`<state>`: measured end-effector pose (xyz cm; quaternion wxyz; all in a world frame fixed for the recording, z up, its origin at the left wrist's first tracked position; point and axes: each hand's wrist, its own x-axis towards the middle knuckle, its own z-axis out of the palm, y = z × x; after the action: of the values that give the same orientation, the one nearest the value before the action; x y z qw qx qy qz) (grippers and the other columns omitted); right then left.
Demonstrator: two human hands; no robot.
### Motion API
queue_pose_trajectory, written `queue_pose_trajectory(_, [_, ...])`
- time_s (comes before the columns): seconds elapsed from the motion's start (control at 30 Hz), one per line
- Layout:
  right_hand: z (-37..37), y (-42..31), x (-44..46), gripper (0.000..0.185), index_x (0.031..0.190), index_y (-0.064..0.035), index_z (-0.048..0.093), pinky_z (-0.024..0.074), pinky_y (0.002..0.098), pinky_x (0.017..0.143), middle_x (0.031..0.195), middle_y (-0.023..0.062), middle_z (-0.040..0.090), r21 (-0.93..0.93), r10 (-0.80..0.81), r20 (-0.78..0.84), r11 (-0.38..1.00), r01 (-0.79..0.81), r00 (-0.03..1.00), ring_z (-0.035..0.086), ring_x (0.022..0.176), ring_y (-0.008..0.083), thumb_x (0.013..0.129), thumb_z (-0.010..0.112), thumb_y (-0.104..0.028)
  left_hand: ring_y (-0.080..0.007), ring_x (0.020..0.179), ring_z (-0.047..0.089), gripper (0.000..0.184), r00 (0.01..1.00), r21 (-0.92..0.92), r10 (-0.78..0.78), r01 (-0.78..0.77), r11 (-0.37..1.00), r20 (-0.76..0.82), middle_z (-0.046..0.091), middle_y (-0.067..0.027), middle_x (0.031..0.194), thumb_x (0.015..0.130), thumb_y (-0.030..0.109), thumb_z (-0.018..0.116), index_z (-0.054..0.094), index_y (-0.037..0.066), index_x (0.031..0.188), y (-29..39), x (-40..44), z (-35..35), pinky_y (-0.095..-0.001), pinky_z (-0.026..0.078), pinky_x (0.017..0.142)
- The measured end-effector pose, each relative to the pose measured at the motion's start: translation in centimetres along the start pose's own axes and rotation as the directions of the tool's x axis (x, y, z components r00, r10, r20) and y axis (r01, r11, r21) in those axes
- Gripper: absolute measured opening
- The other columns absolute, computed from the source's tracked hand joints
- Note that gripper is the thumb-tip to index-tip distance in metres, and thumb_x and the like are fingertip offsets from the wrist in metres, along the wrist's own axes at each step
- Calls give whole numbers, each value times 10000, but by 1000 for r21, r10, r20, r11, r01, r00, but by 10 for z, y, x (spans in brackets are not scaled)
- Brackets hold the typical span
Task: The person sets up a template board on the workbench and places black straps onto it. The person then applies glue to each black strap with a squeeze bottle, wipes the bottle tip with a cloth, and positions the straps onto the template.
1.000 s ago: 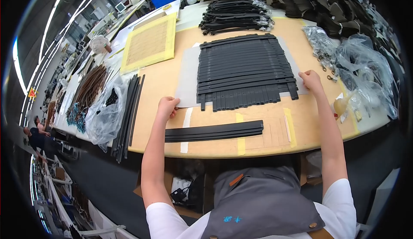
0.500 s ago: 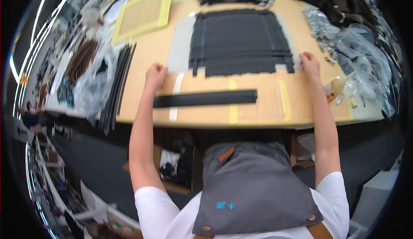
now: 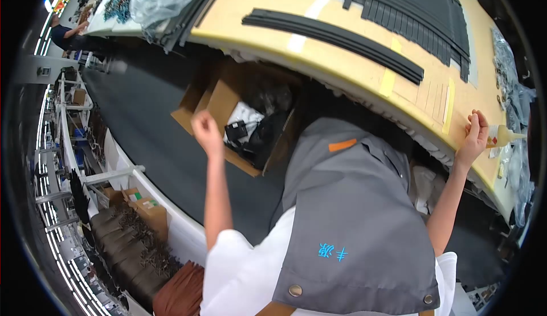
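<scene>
My left hand point(image 3: 206, 129) hangs off the table, its fingers curled in a loose fist with nothing visible in them. Below it is an open cardboard box point(image 3: 219, 101) holding dark and white items. At the table's front right edge, my right hand point(image 3: 474, 135) has its fingers half bent and a little apart. Right beside it is a squeeze bottle point(image 3: 499, 136) of yellowish liquid with a pointed nozzle. On the table lie a bundle of long black strips point(image 3: 336, 42) and a panel of black strips point(image 3: 404, 8) on a pale sheet.
Yellow tape strips point(image 3: 448, 105) mark the tabletop point(image 3: 250, 40). Clear plastic bags point(image 3: 162, 0) and dark strips lie at the left end, more plastic point(image 3: 518, 117) at the right. White rack rails point(image 3: 114, 173) and brown bundles stand low left. Another person point(image 3: 65, 34) is far left.
My view has turned down and to the left. My left hand has left the panel's left side and moved off the table; my right hand has come back from the panel toward the bottle.
</scene>
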<state>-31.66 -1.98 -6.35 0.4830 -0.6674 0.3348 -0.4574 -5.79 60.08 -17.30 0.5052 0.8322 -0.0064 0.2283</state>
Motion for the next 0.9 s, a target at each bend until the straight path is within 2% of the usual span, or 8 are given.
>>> queue_pose_trajectory(0.13, [11, -8, -7, 152, 1109, -20, 633, 430, 197, 755, 1033, 8, 640, -49, -81, 17, 995, 81, 997, 547, 904, 40, 988, 610, -109, -182, 926, 590, 100, 987, -45, -159, 159, 986, -2, 587, -79, 1049, 921, 3, 598, 627, -10, 1016, -50, -95, 7, -299, 493, 822])
queue_pose_trajectory(0.2, [15, -9, -10, 113, 1073, -21, 625, 432, 205, 739, 977, -4, 621, -3, -123, 15, 992, 123, 992, 548, 870, 49, 986, 608, -93, -157, 904, 580, 100, 979, -32, -203, 204, 978, 27, 585, -65, 1064, 918, -12, 584, 630, 3, 1005, -18, -101, 22, -282, 485, 784])
queue_pose_trajectory(0.33, [21, -10, -16, 103, 1056, -22, 619, 432, 207, 722, 953, -8, 615, -9, -209, -9, 978, 209, 978, 547, 841, 56, 984, 615, -96, -155, 878, 568, 132, 998, -61, 32, -29, 998, 52, 575, -64, 1113, 916, -40, 549, 625, 31, 998, 39, -53, 55, -272, 465, 730])
queue_pose_trajectory(0.47, [23, -18, -20, 107, 1056, -24, 616, 428, 206, 713, 937, -5, 613, -34, -194, -43, 981, 193, 980, 541, 825, 55, 981, 621, -99, -251, 979, 566, 151, 945, -143, 314, -300, 943, 88, 559, -124, 1095, 890, -81, 537, 600, 11, 990, 118, 11, 85, -338, 480, 847])
queue_pose_trajectory(0.6, [23, -23, -22, 91, 1017, -37, 633, 408, 192, 619, 877, -22, 610, -41, -135, -57, 990, 132, 989, 498, 709, 21, 960, 639, -108, -311, 1032, 571, 166, 742, -143, 658, -643, 753, 129, 560, -163, 1117, 861, -86, 563, 595, -8, 1004, 173, 62, 119, -376, 467, 920])
queue_pose_trajectory(0.7, [23, -30, -22, 94, 995, -31, 632, 406, 187, 598, 832, -29, 610, -70, -74, -2, 995, 74, 997, 484, 671, 10, 947, 643, -110, -340, 1088, 567, 226, 599, -191, 769, -747, 637, 222, 570, -175, 1169, 831, -39, 627, 619, 1, 1053, 201, 89, 149, -418, 475, 927])
queue_pose_trajectory(0.83, [12, -33, -18, 88, 970, -5, 620, 421, 201, 585, 808, -24, 614, -121, 9, 118, 993, 5, 993, 513, 657, 19, 934, 644, -82, -347, 1255, 493, 489, 252, -213, 787, -876, 433, 563, 531, -151, 1355, 808, 224, 734, 577, 60, 1240, 233, 116, 181, -454, 359, 1047])
queue_pose_trajectory(0.9, [5, -39, -15, 68, 931, 6, 613, 436, 215, 579, 782, -17, 609, -156, 67, 165, 987, -41, 984, 536, 644, 37, 926, 641, -55, -353, 1247, 495, 500, 127, -280, 727, -867, 411, 674, 531, -156, 1351, 811, 258, 719, 575, 47, 1241, 241, 125, 191, -461, 373, 1038])
